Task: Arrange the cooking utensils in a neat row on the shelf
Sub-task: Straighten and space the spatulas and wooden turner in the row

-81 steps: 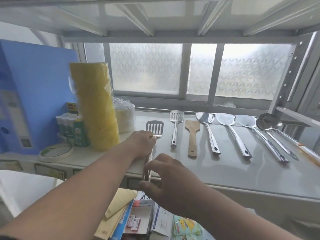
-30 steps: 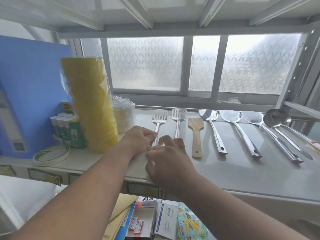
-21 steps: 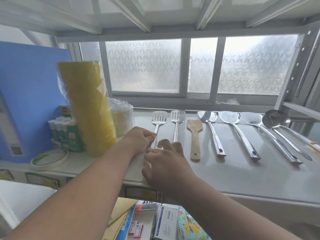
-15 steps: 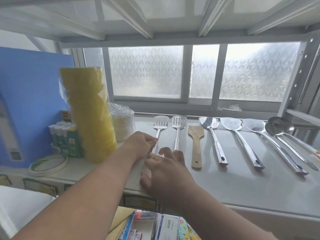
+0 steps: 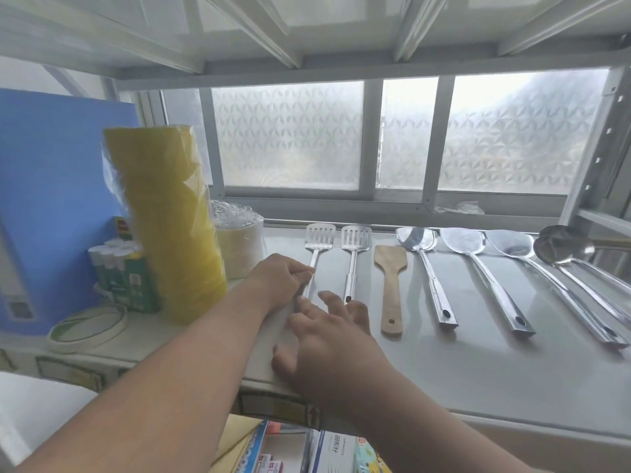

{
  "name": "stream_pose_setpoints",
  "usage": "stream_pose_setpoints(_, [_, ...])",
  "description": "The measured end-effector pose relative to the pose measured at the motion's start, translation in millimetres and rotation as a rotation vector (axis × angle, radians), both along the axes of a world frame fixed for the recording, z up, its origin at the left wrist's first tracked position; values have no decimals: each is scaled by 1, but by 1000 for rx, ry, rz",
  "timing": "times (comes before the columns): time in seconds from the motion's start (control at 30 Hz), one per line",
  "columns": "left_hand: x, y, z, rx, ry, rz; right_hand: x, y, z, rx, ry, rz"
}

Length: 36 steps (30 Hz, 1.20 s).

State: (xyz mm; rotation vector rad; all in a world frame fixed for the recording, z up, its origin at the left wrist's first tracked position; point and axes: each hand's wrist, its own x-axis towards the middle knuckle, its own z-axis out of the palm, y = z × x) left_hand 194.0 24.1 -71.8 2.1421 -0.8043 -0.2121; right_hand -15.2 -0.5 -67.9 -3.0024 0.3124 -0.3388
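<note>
**Leftmost spatula in hand**

We see our left hand [image 5: 278,279] pinching the slotted spatula [image 5: 316,254] (leftmost in the row) by its handle on the shelf [image 5: 478,363], while our right hand [image 5: 327,339] rests beside it, fingers loosely spread.

The lower handle of the leftmost slotted spatula [image 5: 319,249] is hidden under the left hand [image 5: 278,280] and right hand [image 5: 326,336], so the exact grip cannot be told. At the right edge, the ladle [image 5: 560,249] handle is cut off. The boxes [image 5: 333,452] below the shelf [image 5: 478,370] carry print too small to read.
</note>
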Motion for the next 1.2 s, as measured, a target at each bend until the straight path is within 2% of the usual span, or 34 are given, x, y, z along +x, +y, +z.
stream_pose_setpoints(0.5, [-9, 3, 3, 38, -123, -40, -1, 0, 1, 41, 19, -13])
stream_pose_setpoints(1.2, [-18, 8, 7, 89, -128, -47, -2, 0, 1, 48, 1, 3])
